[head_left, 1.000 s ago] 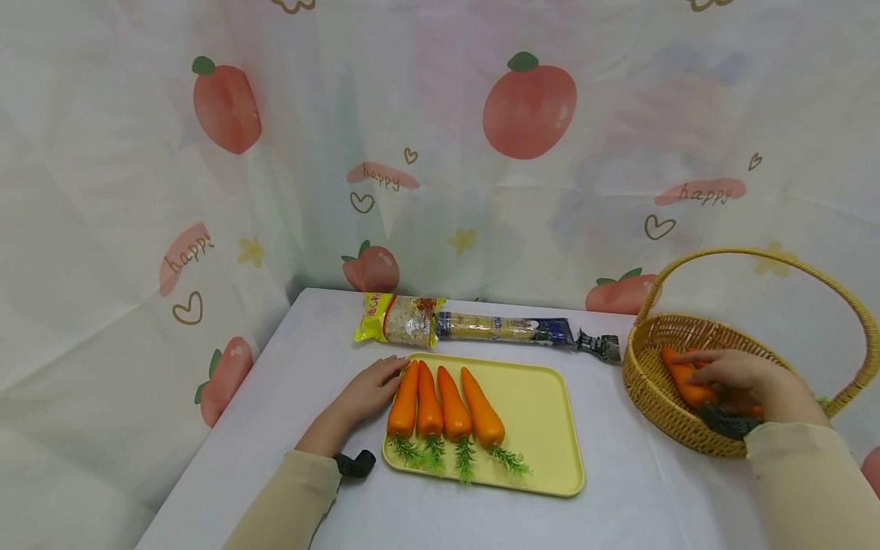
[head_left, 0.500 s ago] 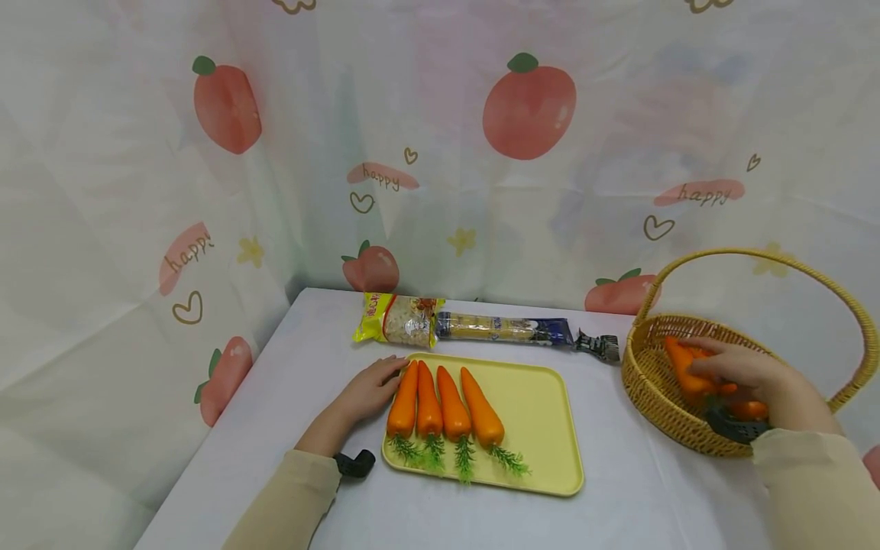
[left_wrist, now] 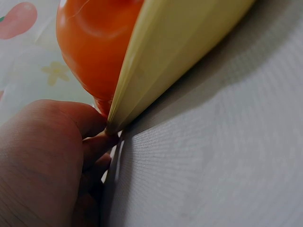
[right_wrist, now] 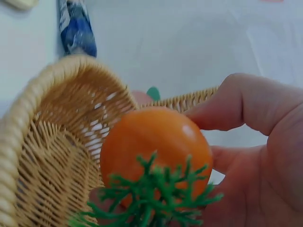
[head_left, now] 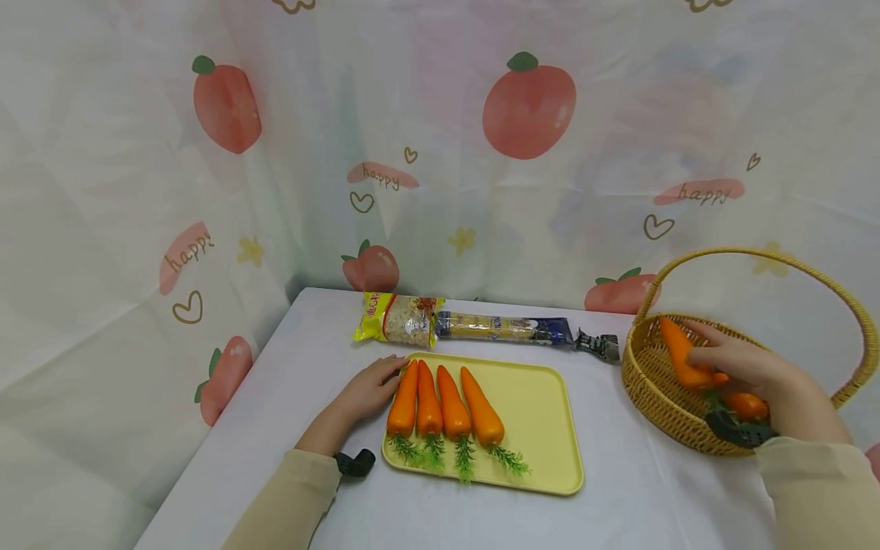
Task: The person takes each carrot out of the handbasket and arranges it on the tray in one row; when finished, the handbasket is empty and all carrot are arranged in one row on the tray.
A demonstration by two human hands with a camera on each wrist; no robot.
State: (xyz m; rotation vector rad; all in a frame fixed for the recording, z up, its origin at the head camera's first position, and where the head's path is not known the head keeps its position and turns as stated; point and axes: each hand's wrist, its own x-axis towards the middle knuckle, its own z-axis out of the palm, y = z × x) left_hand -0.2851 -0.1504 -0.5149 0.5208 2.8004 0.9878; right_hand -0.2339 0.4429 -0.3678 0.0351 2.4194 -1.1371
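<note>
In the head view my right hand (head_left: 745, 367) is inside the wicker basket (head_left: 653, 397), gripping an orange carrot (head_left: 677, 353) with its narrow tip pointing up and away. In the right wrist view the carrot's (right_wrist: 151, 142) round top and green leaves face the camera, with thumb and fingers around its side. Another carrot (head_left: 747, 406) lies in the basket below the hand. My left hand (head_left: 371, 388) rests at the left edge of a yellow tray (head_left: 539, 428), fingertips touching its rim (left_wrist: 128, 90). Several carrots (head_left: 454, 405) lie side by side on that tray, leaves toward me.
Behind the tray lie a yellow bag (head_left: 409, 319) of pale food, a long blue-ended packet (head_left: 495, 327) and a small dark packet (head_left: 598, 345). The basket's tall handle (head_left: 749, 250) arches over the right hand. A patterned cloth (head_left: 440, 153) hangs behind the table.
My right hand has taken hold of the carrot in the basket and lifted it slightly, its tip rising and uncovering more of the other carrot. The left hand has stayed still.
</note>
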